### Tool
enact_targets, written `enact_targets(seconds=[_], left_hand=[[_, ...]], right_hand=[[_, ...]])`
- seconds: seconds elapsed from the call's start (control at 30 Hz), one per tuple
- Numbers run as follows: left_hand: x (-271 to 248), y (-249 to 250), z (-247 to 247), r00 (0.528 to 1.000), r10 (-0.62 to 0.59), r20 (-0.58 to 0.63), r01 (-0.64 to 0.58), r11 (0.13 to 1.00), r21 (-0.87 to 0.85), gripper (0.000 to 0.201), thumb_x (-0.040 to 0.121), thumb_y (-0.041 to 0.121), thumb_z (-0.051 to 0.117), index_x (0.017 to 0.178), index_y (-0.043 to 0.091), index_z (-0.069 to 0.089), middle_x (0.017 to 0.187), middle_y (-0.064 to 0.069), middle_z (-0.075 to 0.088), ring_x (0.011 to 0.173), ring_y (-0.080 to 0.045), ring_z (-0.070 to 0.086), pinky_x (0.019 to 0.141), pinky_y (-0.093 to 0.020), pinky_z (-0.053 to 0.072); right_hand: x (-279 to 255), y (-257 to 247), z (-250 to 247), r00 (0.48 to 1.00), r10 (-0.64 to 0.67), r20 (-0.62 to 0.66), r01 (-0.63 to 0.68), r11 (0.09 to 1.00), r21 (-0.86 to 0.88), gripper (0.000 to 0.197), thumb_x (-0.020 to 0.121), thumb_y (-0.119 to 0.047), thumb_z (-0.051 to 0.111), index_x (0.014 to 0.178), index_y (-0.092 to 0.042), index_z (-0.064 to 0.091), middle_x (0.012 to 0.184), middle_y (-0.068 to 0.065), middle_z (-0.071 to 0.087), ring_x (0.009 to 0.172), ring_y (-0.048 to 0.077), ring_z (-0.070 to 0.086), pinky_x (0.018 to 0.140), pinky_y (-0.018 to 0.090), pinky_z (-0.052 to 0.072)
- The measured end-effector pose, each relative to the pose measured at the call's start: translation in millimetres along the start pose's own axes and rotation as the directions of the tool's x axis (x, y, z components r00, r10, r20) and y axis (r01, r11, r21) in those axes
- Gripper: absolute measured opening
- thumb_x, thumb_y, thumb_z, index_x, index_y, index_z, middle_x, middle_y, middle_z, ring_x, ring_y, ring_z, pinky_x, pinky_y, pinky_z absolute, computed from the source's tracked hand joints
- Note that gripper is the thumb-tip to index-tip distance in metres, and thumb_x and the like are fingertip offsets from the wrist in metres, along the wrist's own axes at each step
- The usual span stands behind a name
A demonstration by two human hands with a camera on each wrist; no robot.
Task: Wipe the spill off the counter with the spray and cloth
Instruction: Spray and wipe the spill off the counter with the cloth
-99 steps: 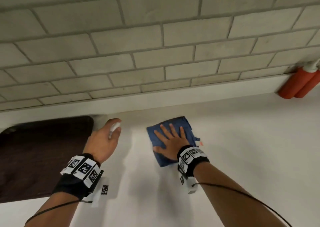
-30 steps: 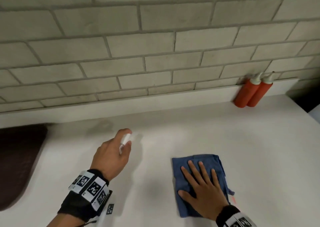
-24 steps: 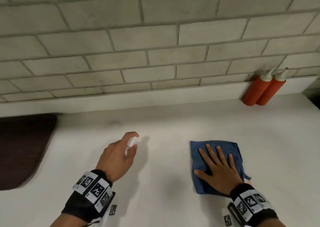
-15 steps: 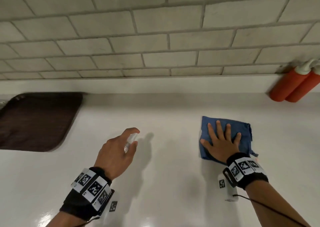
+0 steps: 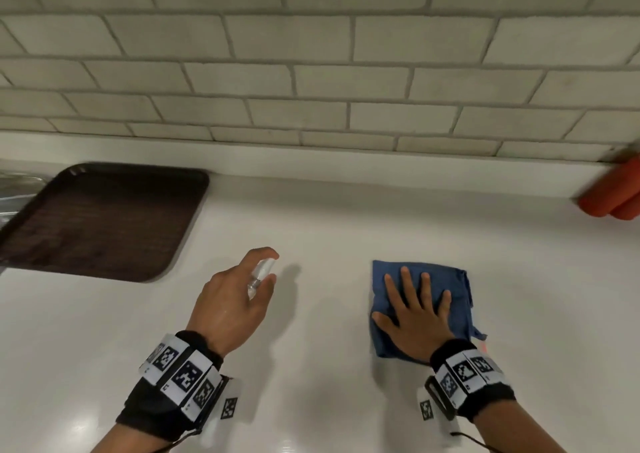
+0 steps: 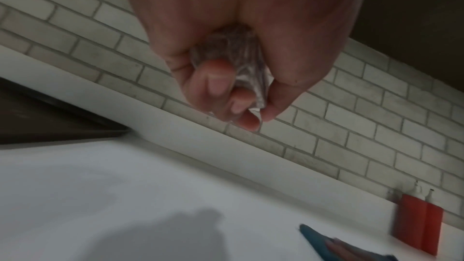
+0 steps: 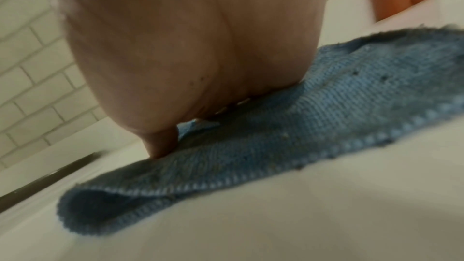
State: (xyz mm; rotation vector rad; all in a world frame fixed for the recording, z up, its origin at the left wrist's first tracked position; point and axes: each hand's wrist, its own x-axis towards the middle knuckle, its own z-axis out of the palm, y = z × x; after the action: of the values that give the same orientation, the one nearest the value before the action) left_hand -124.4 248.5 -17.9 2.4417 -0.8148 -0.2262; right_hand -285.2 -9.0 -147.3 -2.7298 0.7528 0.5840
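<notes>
**Cloth pulled back toward the counter's front**

The right hand point(image 5: 417, 317) presses flat, fingers spread, on the folded blue woven cloth point(image 5: 460, 290); it has slid nearer since half a second ago, so wiping continues. The left hand point(image 5: 230, 305) grips the small clear spray bottle point(image 5: 260, 272) above the glossy white counter point(image 5: 329, 400).

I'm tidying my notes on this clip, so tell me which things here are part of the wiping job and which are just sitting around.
Part of the job:
- spray bottle, gripped in the left hand
- blue cloth, pressed flat under the right hand
- white counter

Just lying about:
- brown tray, far left
- two orange squeeze bottles against the tiled wall
</notes>
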Motion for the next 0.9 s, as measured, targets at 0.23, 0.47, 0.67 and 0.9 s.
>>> enact_targets(seconds=[0.23,0.47,0.67,0.9], left_hand=[[-7,-75,-40,1.000,-0.023,-0.013,0.021,0.996,-0.082,0.031,0.097,0.038,0.051,0.127,0.046,0.048,0.071,0.009,0.063,0.066,-0.013,0.061,0.068,-0.036,0.053],[-11,-151,-82,0.995,-0.090,-0.046,0.084,0.990,-0.109,0.033,0.098,0.039,0.052,0.130,0.043,0.048,0.095,0.010,0.066,0.089,-0.022,0.066,0.078,-0.035,0.051],[1,-169,-91,0.997,-0.054,-0.055,0.047,0.991,-0.125,0.035,0.098,0.034,0.054,0.132,0.040,0.048,0.106,0.003,0.071,0.092,-0.024,0.067,0.077,-0.032,0.050],[2,-181,-90,0.997,-0.044,-0.062,0.035,0.990,-0.133,0.035,0.097,0.036,0.054,0.131,0.042,0.045,0.097,0.003,0.072,0.085,-0.026,0.067,0.077,-0.039,0.053]], right_hand=[[110,-132,-47,0.999,-0.001,-0.036,0.001,1.000,-0.003,0.076,0.093,-0.071,0.016,0.153,-0.035,-0.013,0.161,0.000,-0.023,0.146,0.037,-0.021,0.112,0.068,-0.007],[63,-286,11,0.937,-0.349,0.027,0.350,0.928,-0.128,0.080,0.082,-0.071,-0.003,0.152,-0.033,-0.014,0.160,0.001,-0.025,0.145,0.037,-0.024,0.108,0.068,-0.017],[0,-298,53,0.894,-0.449,-0.007,0.440,0.880,-0.178,0.066,0.095,-0.067,0.022,0.150,-0.031,0.033,0.159,0.000,0.027,0.145,0.035,0.026,0.107,0.061,0.012],[89,-299,-9,0.942,-0.335,0.007,0.334,0.938,-0.090,0.084,0.081,-0.083,0.014,0.151,-0.044,-0.010,0.159,-0.011,-0.023,0.146,0.026,-0.024,0.112,0.059,-0.017]])
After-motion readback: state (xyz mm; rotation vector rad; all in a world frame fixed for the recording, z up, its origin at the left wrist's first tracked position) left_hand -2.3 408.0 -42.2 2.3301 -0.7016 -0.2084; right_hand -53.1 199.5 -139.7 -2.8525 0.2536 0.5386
